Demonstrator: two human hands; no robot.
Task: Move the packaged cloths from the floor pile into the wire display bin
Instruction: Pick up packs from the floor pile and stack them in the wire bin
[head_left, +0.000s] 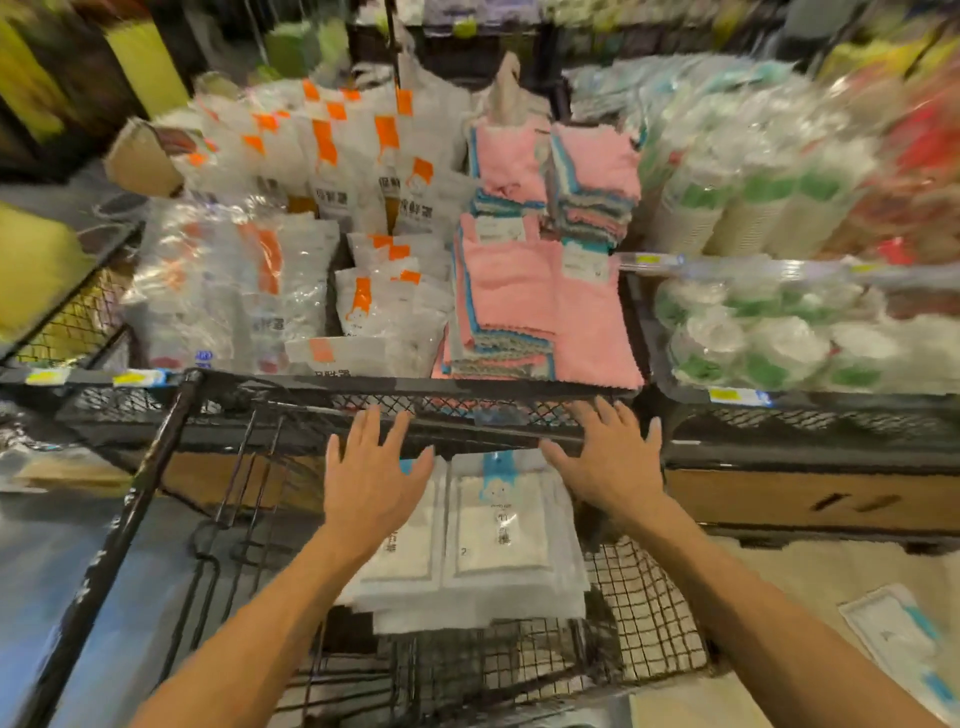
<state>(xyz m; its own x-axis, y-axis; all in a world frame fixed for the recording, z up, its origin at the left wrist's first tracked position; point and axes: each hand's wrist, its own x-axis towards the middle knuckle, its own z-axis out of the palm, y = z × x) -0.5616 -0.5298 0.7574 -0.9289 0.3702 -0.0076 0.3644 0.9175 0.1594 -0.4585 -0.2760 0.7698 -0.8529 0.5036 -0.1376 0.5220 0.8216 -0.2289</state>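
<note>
Two bare hands hovered over the black wire display bin (649, 613), where flat white packaged cloths (498, 540) lay stacked. Left hand (371, 483) at nine o'clock and right hand (613, 462) at three o'clock were spread open, gripping nothing.

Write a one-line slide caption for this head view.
Both open hands, left hand and right hand, hover over white packaged cloths.

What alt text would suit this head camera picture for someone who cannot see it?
Two open, empty hands, left hand and right hand, reach over white packaged cloths stacked in a lower wire display bin. Behind, upper bins hold pink cloths and orange-labelled packets.
</note>
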